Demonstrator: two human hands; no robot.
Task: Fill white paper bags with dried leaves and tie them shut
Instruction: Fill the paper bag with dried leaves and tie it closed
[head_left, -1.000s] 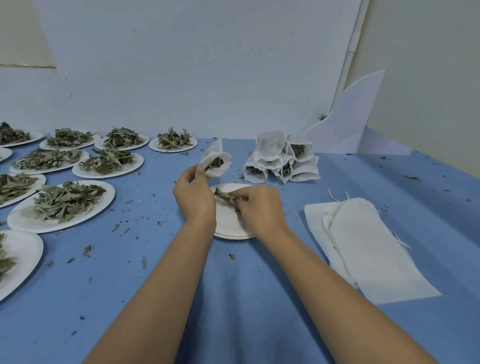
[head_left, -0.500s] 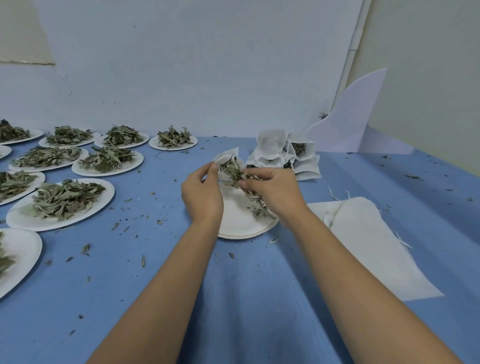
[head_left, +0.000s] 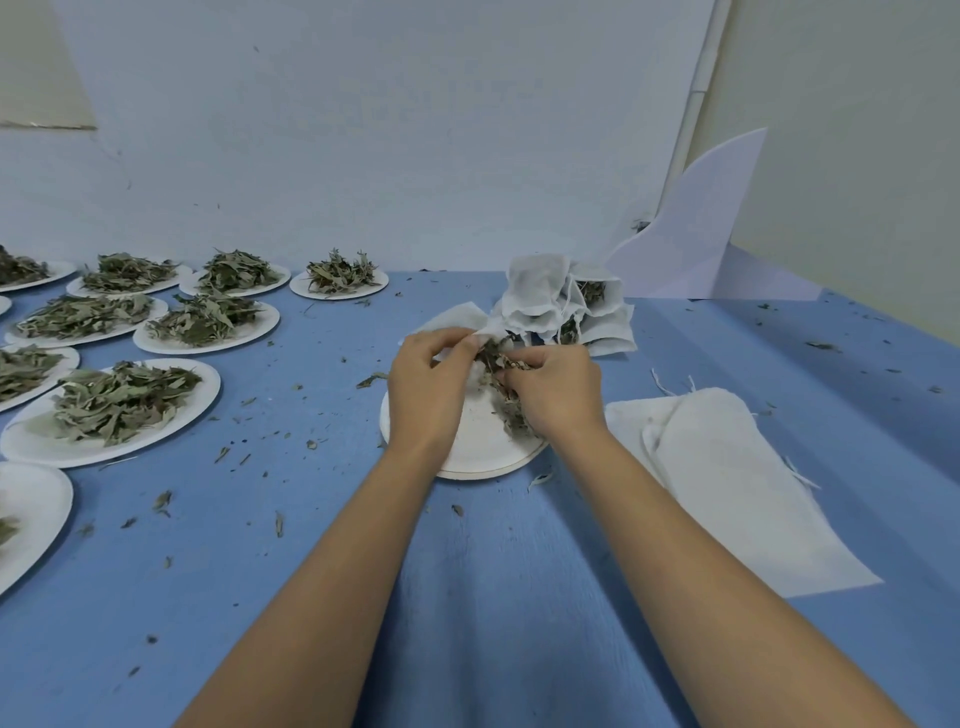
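Note:
My left hand pinches the rim of a white paper bag and holds it over a white paper plate in the middle of the blue table. My right hand grips a bunch of dried leaves at the bag's mouth; some leaves hang down from that hand to the plate. My hands hide most of the bag's opening.
A heap of filled white bags lies just behind my hands. A stack of flat bags rests to the right. Several plates of dried leaves cover the left side. Leaf crumbs litter the table. A white board leans in the back corner.
My right hand has lifted a bunch of leaves from the plate up to the bag's mouth. The left hand and the bag have dropped lower and closer to the right hand.

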